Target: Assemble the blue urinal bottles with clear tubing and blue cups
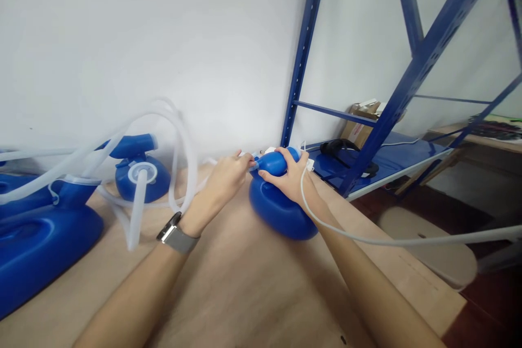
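A blue plastic container [277, 209] stands on the wooden table [244, 283] near the wall. My right hand [290, 178] is wrapped round its blue handle-like top. My left hand [226, 174], with a watch on the wrist, pinches a small clear fitting at the container's neck [255, 164]. A clear tube [367, 236] runs from the container's top over my right forearm and off to the right.
Two more blue containers [36, 239] [141, 171] with looped clear tubing [179, 136] lie on the table's left. A blue metal shelf rack [391, 114] stands at right, holding a cardboard box [362, 119] and black cable. A round stool [432, 244] sits below the table's right edge.
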Action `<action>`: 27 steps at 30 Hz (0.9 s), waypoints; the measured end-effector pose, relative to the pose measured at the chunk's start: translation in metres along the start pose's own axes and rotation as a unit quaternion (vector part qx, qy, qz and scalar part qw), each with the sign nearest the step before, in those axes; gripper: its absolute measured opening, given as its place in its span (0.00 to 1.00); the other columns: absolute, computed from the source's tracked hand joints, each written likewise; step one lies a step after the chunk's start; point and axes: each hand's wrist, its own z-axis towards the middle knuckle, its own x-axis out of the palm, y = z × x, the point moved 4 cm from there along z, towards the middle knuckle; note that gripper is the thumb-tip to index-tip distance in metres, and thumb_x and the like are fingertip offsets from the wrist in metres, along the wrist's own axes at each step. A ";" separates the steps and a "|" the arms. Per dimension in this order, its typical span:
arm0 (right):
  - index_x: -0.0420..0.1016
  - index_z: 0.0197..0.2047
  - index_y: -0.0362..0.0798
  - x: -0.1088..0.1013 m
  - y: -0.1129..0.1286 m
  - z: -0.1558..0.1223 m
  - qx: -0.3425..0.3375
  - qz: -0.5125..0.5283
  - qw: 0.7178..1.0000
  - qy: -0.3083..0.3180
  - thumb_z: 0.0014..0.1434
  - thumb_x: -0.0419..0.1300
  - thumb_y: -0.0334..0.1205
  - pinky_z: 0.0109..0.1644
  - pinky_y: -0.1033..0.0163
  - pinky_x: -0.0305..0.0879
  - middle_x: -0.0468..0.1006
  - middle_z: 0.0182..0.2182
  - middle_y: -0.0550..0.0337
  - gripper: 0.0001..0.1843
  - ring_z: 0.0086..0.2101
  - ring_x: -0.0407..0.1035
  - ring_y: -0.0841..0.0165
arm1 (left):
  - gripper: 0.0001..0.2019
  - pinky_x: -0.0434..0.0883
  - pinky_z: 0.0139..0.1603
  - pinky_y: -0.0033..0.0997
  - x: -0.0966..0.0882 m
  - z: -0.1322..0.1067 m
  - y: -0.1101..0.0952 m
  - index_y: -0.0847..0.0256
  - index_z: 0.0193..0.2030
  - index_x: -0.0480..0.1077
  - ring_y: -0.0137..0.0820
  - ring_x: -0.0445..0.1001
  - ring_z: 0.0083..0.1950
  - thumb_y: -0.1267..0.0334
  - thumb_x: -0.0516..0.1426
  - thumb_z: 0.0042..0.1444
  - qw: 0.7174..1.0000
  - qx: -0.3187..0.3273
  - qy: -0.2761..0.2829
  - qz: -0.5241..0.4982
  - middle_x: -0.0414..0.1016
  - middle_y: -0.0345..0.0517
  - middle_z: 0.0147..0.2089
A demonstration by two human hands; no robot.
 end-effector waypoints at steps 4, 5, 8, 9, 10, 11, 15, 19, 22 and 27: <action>0.67 0.64 0.59 0.006 -0.001 0.007 0.015 0.023 0.999 0.047 0.51 0.65 0.71 0.57 0.42 0.70 0.58 0.56 0.49 0.44 0.46 0.75 0.53 | 0.16 0.76 0.60 0.47 -0.002 -0.004 -0.011 0.64 0.45 0.72 0.41 0.84 0.48 0.81 0.46 0.66 0.995 0.061 -0.022 0.074 0.83 0.54 0.42; 0.67 0.63 0.59 0.007 -0.002 0.009 0.021 0.031 0.997 0.062 0.51 0.65 0.71 0.58 0.42 0.70 0.59 0.54 0.50 0.43 0.46 0.75 0.53 | 0.17 0.75 0.62 0.48 -0.003 -0.005 -0.014 0.65 0.44 0.72 0.40 0.84 0.46 0.82 0.45 0.66 0.993 0.079 -0.024 0.086 0.83 0.54 0.41; 0.67 0.63 0.60 0.009 0.000 0.010 0.028 0.035 0.996 0.073 0.51 0.64 0.72 0.57 0.42 0.70 0.59 0.53 0.51 0.42 0.48 0.74 0.51 | 0.16 0.74 0.63 0.47 -0.003 -0.003 -0.013 0.65 0.45 0.73 0.42 0.83 0.51 0.82 0.47 0.64 0.996 0.069 0.013 0.060 0.83 0.56 0.43; 0.67 0.64 0.60 0.009 0.001 0.010 0.025 0.029 0.997 0.065 0.51 0.64 0.72 0.57 0.42 0.70 0.58 0.54 0.50 0.43 0.48 0.74 0.50 | 0.15 0.75 0.61 0.46 -0.003 -0.002 -0.008 0.65 0.46 0.73 0.43 0.82 0.53 0.81 0.48 0.64 0.998 0.044 0.033 0.039 0.83 0.56 0.44; 0.67 0.64 0.60 0.008 0.003 0.009 0.020 0.022 0.998 0.056 0.50 0.65 0.72 0.57 0.41 0.70 0.58 0.55 0.49 0.44 0.49 0.74 0.49 | 0.13 0.75 0.59 0.45 -0.004 0.000 -0.003 0.65 0.46 0.74 0.44 0.82 0.54 0.79 0.50 0.64 0.998 0.016 0.051 0.018 0.83 0.57 0.45; 0.67 0.65 0.60 0.008 0.005 0.007 0.016 0.016 0.999 0.048 0.50 0.65 0.71 0.57 0.40 0.70 0.58 0.55 0.49 0.44 0.50 0.73 0.48 | 0.12 0.76 0.55 0.43 -0.005 0.001 0.004 0.65 0.47 0.74 0.44 0.82 0.52 0.76 0.51 0.65 0.998 -0.011 0.064 0.001 0.83 0.57 0.45; 0.67 0.65 0.60 0.008 0.009 0.004 0.008 0.003 0.999 0.035 0.50 0.67 0.69 0.59 0.39 0.68 0.57 0.56 0.49 0.43 0.52 0.72 0.46 | 0.12 0.74 0.38 0.33 -0.018 0.009 0.030 0.63 0.41 0.77 0.38 0.82 0.37 0.65 0.51 0.68 0.992 -0.070 0.093 -0.039 0.83 0.51 0.35; 0.67 0.64 0.60 0.009 0.004 0.007 0.008 0.017 0.999 0.038 0.49 0.67 0.70 0.60 0.40 0.68 0.57 0.54 0.51 0.44 0.49 0.73 0.50 | 0.15 0.72 0.38 0.29 -0.022 0.011 0.036 0.62 0.44 0.75 0.35 0.79 0.39 0.54 0.54 0.66 0.970 -0.077 0.148 -0.175 0.83 0.47 0.38; 0.67 0.64 0.61 0.009 0.000 0.008 0.004 0.022 0.999 0.031 0.48 0.67 0.70 0.58 0.40 0.69 0.58 0.53 0.51 0.44 0.49 0.74 0.50 | 0.20 0.71 0.43 0.33 -0.014 0.005 0.027 0.61 0.47 0.73 0.37 0.78 0.40 0.46 0.50 0.67 0.957 -0.079 0.147 -0.236 0.81 0.48 0.40; 0.68 0.63 0.58 0.007 0.000 0.004 -0.032 0.016 0.999 0.013 0.48 0.70 0.67 0.58 0.39 0.70 0.57 0.54 0.50 0.44 0.48 0.74 0.50 | 0.25 0.67 0.48 0.37 -0.003 -0.007 0.013 0.59 0.33 0.70 0.38 0.75 0.39 0.49 0.41 0.71 0.969 -0.109 0.089 -0.205 0.77 0.48 0.36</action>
